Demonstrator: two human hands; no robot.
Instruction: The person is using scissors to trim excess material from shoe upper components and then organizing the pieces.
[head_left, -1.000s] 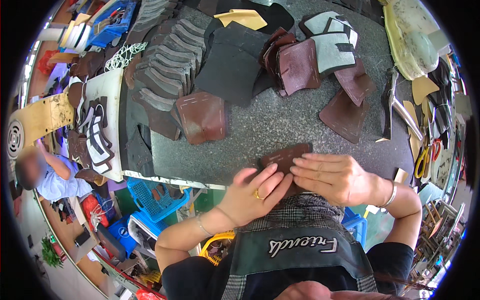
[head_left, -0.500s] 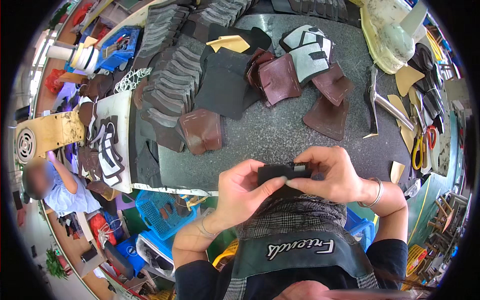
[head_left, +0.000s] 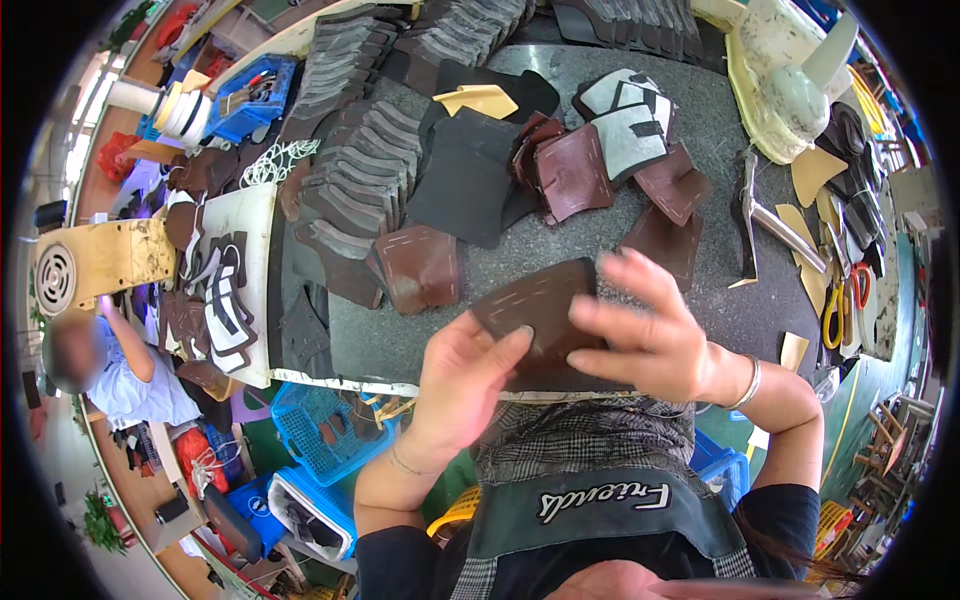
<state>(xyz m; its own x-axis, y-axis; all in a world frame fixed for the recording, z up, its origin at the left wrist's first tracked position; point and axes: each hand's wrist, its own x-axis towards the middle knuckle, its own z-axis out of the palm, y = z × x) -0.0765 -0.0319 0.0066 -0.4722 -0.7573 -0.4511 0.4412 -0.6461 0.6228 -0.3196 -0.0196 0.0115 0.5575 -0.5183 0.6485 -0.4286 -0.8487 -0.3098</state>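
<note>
My left hand point(head_left: 455, 375) pinches the left end of a brown leather piece point(head_left: 535, 305) with a line of pale stitch marks, thumb on top. The piece is spread out above the near edge of the table. My right hand point(head_left: 655, 345) is over the right side of the leather, fingers apart and somewhat blurred; whether its fingertips touch the leather I cannot tell. Beyond lie another brown stitched piece point(head_left: 420, 268), a fanned stack of maroon pieces point(head_left: 573, 175), white-and-black pieces point(head_left: 632, 138) and a flat black sheet point(head_left: 460, 185).
Overlapping rows of dark cut pieces point(head_left: 365, 165) cover the table's left side. At right lie a hammer point(head_left: 790, 238), yellow-handled scissors point(head_left: 834, 315) and a pale machine or stand point(head_left: 795, 105). Blue baskets point(head_left: 325, 430) stand below the left edge. A co-worker point(head_left: 140, 370) sits far left.
The folded dark piece held between both hands is now spread open, its brown stitched face up. My right hand has let go of its pinch and its fingers have spread.
</note>
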